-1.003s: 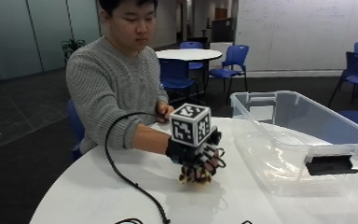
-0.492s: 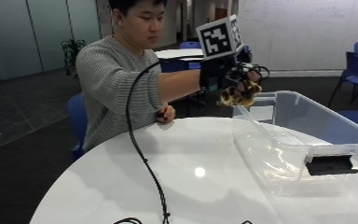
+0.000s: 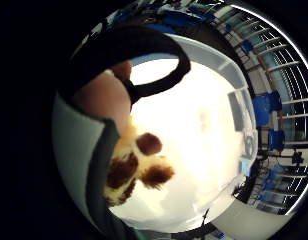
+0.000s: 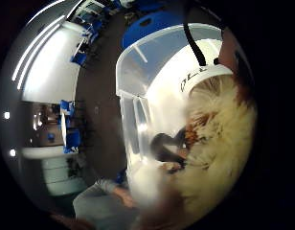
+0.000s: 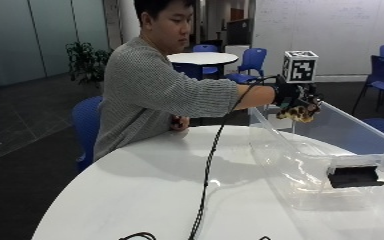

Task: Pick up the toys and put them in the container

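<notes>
Gloved right hand [image 5: 292, 97] up in the air over the near-left corner of the clear plastic container [image 5: 352, 150], arm stretched out from the seated person's grey sleeve [image 5: 198, 97]. Fingers curled around a plush toy [image 5: 300, 112], yellowish fur with brown patches; toy hangs just under the palm, above the container's rim, not touching wall or floor of it as far as visible. Little-finger palm view: same toy [image 3: 131, 167] tucked against the fingers, brown spots out, container's pale floor [image 3: 204, 125] spread wide below. Thumb-side palm view: cream fur [image 4: 224, 143] fills the area close to the palm, container wall and rim [image 4: 138, 72] beside it. Container sits on the round white bench [image 5: 152, 190], toward its right edge, black latch [image 5: 355, 176] on the near end wall. Contents of the container hard to make out through the glare; cannot tell. Bare left hand [image 5: 179, 122] resting at the bench's far edge, close to the torso. Blue chairs [image 5: 252, 62] and another round table [image 5: 202, 58] behind.
</notes>
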